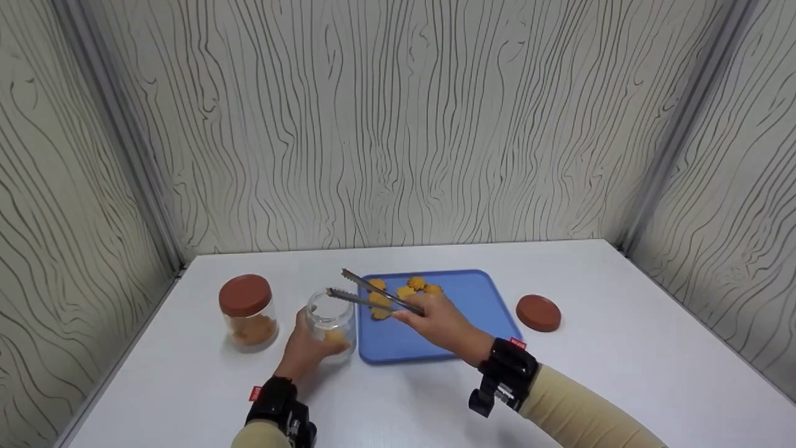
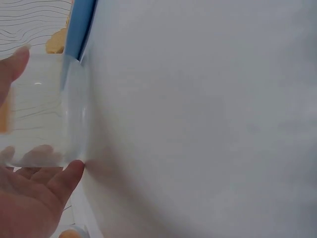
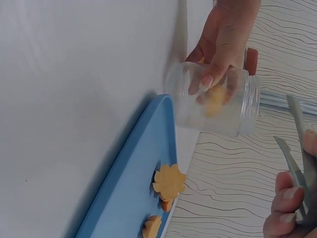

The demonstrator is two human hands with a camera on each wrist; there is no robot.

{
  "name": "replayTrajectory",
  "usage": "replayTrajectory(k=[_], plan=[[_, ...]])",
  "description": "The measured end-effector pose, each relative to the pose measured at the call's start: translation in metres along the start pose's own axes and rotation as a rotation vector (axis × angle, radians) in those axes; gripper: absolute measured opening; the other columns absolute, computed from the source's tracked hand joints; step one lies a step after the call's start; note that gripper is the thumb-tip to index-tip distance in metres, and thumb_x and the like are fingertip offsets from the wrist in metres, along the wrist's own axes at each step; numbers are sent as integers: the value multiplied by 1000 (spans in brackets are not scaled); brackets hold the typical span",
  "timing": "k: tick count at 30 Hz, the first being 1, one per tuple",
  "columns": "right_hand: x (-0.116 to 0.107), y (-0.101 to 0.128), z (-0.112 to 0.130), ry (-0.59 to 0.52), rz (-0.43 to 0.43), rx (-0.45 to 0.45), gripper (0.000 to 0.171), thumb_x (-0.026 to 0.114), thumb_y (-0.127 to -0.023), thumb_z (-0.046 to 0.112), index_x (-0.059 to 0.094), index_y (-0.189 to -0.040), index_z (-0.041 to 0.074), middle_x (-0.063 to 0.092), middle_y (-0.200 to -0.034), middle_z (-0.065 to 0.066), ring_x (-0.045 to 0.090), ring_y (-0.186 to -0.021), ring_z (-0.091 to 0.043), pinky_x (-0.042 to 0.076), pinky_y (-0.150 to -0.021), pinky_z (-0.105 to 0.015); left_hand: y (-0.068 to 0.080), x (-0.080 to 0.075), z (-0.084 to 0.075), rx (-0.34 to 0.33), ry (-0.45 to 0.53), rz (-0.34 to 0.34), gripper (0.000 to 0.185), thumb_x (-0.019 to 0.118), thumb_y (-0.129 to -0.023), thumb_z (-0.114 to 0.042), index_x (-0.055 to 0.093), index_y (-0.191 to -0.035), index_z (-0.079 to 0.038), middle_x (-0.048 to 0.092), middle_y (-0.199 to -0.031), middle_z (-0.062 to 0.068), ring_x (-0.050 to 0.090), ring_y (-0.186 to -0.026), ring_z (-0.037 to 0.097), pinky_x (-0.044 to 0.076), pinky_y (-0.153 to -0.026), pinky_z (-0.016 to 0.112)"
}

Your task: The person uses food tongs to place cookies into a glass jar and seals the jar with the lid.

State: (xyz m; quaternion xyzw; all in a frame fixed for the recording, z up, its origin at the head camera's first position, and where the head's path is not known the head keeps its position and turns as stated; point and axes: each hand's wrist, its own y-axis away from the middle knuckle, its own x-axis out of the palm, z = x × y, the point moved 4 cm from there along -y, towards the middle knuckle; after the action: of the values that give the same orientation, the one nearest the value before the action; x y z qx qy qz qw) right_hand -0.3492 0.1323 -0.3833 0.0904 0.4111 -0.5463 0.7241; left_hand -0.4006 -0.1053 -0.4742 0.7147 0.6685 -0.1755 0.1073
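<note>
Hands split the work: the left hand [image 1: 309, 348] wraps the open jar [image 1: 332, 325] on the surface, the right hand [image 1: 435, 322] grips metal tongs [image 1: 373, 295], long axis toward ten o'clock, tips parted over its mouth, biscuits [image 1: 407, 291] behind on the blue tray [image 1: 472, 305].

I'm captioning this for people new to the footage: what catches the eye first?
The right hand holds metal tongs over the open jar, which the left hand grips beside the blue tray of orange biscuits. A lidded jar stands left; a loose brown lid lies right.
</note>
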Motion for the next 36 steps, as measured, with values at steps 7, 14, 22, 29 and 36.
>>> replayTrajectory(k=[7,14,22,29,36], plan=[[-9,7,-11,-2,-21,13,21,61,-97,22,64,-87,4,31,-60,6,30,-53,-4,28,-52,-22,2,-2,-3,36,-8,-11,107,90,-66,-14,20,-144,9,42,-138,35,41,-128,45,32,-107,53],[-18,15,-22,-18,-46,33,23,61,-97,22,63,-86,2,33,-60,6,30,-51,-5,28,-51,-21,2,-2,-4,14,-13,-18,108,91,-65,-20,22,-144,7,42,-139,34,41,-128,44,33,-107,54],[-26,23,-39,-23,-67,84,25,61,-97,24,61,-82,3,34,-60,6,31,-51,-4,27,-50,-22,1,-1,-1,-15,-22,-6,109,91,-65,-22,22,-144,6,41,-140,34,40,-129,45,31,-108,55],[-31,30,-53,6,-78,128,22,61,-97,25,65,-86,6,29,-59,6,26,-52,-8,24,-52,-24,0,-1,-1,-14,-24,-2,107,90,-66,-20,22,-144,5,44,-138,32,43,-127,42,33,-107,53],[-34,33,-67,37,-114,158,24,65,-94,24,62,-79,6,31,-59,7,28,-53,-6,25,-51,-23,0,-3,0,-12,-43,-1,106,90,-66,-19,22,-143,6,44,-137,34,43,-127,45,33,-107,54]])
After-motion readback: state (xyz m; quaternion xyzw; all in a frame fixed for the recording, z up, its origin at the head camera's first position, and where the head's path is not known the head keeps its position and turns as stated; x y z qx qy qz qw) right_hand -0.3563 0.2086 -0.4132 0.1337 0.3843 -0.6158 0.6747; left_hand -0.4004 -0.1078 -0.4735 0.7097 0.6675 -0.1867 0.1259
